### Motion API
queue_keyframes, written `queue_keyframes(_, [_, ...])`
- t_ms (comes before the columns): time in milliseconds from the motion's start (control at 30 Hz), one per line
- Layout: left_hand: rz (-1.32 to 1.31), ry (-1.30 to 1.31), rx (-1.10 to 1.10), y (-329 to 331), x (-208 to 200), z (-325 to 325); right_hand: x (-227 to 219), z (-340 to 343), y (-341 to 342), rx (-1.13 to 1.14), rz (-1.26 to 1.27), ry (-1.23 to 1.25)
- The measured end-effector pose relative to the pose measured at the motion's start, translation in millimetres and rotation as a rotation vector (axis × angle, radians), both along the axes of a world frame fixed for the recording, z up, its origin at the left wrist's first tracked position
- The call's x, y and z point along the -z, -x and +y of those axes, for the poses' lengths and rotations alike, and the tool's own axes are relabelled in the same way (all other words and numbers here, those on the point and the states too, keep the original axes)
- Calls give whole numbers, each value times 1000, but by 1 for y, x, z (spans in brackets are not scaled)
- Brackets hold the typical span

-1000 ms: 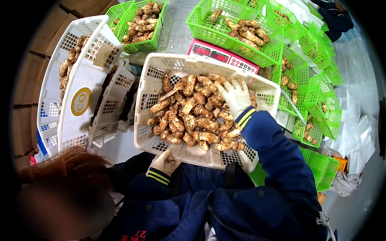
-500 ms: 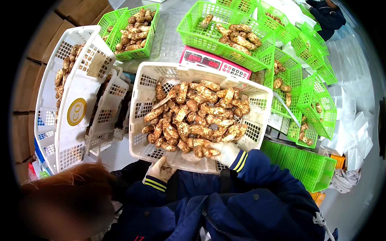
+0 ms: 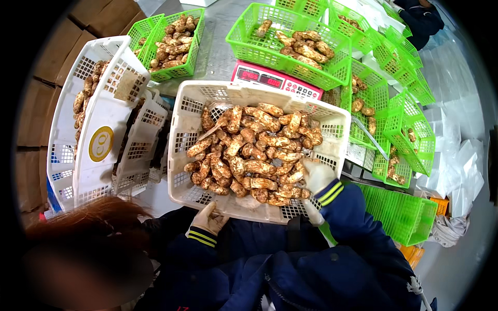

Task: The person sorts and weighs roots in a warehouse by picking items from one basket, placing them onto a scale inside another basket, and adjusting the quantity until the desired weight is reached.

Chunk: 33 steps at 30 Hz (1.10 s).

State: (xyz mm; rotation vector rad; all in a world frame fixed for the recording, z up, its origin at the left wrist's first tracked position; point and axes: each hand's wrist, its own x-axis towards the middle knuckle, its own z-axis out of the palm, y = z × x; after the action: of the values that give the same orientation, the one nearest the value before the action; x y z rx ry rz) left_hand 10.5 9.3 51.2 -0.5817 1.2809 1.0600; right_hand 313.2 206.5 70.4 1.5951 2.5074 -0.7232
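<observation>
A white plastic crate [image 3: 254, 93] full of brown-and-cream, thick-stemmed mushrooms [image 3: 254, 150] tilts in front of me. My left hand [image 3: 209, 218], in a pale glove, grips its near rim, left of the middle. Over the mushrooms at the crate's right end is my gloved right hand [image 3: 319, 179]. Its thumb stands apart from the fingers, which touch the outer mushrooms; their tips are partly hidden. Just beyond the crate, a green basket [image 3: 290, 67] with several mushrooms rests on a red-and-white digital scale [image 3: 280, 82].
Green baskets with mushrooms [image 3: 371, 98] line the right side, and a stack of empty green baskets [image 3: 399, 212] stands lower right. White crates [image 3: 98, 129] lean at left. More green baskets [image 3: 176, 46] sit far left. Another person [image 3: 420, 20] is far right; a person's hair [image 3: 88, 223] shows lower left.
My right hand has moved right and slightly away from me, from the near rim to the right-end mushrooms, with its thumb now spread. My left hand stays on the rim.
</observation>
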Motion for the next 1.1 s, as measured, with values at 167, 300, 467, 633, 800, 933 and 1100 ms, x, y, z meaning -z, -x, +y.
queue_keyframes(167, [11, 23, -27, -4, -14, 13, 2, 50, 29, 83, -163, 106])
queue_keyframes(300, [29, -31, -39, -8, -11, 14, 27, 60, 60, 241, -261, 90])
queue_keyframes(467, [-6, -40, -48, -4, -1, 5, 15, 54, 50, 204, -179, 90])
queue_keyframes(633, [13, 18, -53, -7, -6, 8, -16, 29, 16, 86, -109, 199])
queue_keyframes(800, [2, 30, -36, -6, -1, 8, -34, 3, 6, -68, -200, 362])
queue_keyframes(933, [9, 41, -49, -3, 3, 3, -9, 31, 20, -89, -265, 94])
queue_keyframes(1100, [14, 23, -82, -8, -2, 14, 39, 69, 41, -225, -462, -88])
